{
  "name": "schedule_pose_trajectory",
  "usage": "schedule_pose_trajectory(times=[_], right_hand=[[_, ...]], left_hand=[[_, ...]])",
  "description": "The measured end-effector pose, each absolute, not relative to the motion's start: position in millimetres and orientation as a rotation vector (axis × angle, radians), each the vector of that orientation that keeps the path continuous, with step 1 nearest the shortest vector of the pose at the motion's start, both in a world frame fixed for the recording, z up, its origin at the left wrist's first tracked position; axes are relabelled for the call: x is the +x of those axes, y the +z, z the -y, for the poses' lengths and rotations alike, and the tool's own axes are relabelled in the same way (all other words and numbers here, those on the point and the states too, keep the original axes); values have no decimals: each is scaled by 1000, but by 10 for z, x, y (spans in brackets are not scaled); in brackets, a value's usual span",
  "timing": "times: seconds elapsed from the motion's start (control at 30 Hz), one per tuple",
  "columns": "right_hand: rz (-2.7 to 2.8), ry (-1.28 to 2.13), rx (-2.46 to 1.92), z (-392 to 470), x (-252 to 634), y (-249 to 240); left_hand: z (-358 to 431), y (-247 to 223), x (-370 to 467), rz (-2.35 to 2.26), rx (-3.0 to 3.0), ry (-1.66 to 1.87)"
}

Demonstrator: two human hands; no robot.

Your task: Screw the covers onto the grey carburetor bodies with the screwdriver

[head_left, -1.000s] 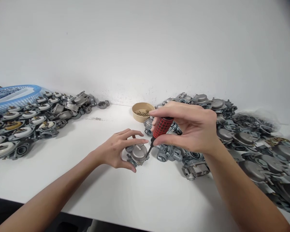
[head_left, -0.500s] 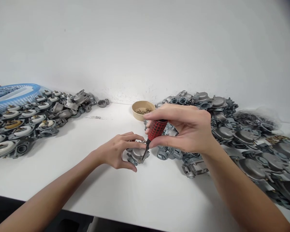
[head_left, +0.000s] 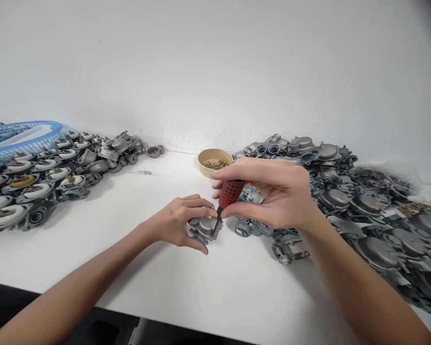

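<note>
On the white table, my left hand is wrapped round a small grey metal carburetor, thumb at its near side and fingers over the far side. My right hand grips a screwdriver by its red and black checked handle. The screwdriver leans, its dark shaft pointing down to the near right edge of the carburetor's cover, where the tip appears to touch a screw. Part of the carburetor is hidden behind my left fingers.
Behind my hands stands a tan bowl of small brass-coloured screws. Piled carburetors fill the right side. Carburetor bodies with white rings line the left, beside a blue basket. A loose metal part lies near the wall.
The view has shifted slightly. The screwdriver still meets the carburetor's cover, its handle a little more to the left. My left thumb has slid slightly right along the near side.
</note>
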State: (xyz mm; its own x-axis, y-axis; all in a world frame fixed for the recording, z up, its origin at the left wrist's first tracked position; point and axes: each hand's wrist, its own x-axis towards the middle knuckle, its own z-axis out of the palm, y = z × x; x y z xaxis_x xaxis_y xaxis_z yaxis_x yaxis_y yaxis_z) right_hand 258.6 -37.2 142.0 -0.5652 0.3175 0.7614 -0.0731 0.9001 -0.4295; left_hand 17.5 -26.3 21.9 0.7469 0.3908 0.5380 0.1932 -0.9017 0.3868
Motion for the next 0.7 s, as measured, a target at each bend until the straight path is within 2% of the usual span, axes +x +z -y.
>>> schedule_pose_trajectory(times=[0.23,0.4,0.7], right_hand=[[2226,665,-178,387,2710,1484],[2225,698,-134,373,2728,1484],[2250,713,-139,372,2740,1499]], left_hand=[[306,313,163,-570,2707,769],[321,338,133,-511,2468,650],[345,246,260,-552,2338,826]])
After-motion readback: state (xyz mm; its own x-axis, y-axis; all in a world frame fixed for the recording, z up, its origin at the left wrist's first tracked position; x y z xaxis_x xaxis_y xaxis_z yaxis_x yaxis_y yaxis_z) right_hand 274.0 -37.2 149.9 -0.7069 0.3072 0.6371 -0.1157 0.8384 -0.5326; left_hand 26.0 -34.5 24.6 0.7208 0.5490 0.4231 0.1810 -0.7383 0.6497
